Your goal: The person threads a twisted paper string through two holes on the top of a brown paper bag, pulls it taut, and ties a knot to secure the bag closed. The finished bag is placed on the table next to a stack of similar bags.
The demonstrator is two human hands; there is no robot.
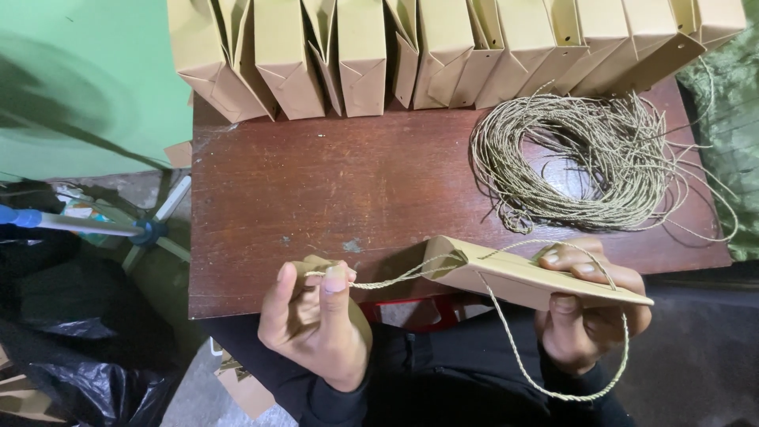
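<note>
My right hand (589, 308) grips a flat folded brown paper bag (514, 275) at the near edge of the wooden table (316, 190). A twine cord (395, 278) runs out of the bag's left end. My left hand (316, 316) pinches that cord's end between thumb and fingers, left of the bag. A loop of the same cord (553, 387) hangs below the bag over my lap.
A tangled pile of twine (585, 158) lies at the table's right. A row of finished brown paper bags (443, 47) lines the far edge. A tripod stand (150, 231) and black plastic bags (71, 340) sit on the floor to the left.
</note>
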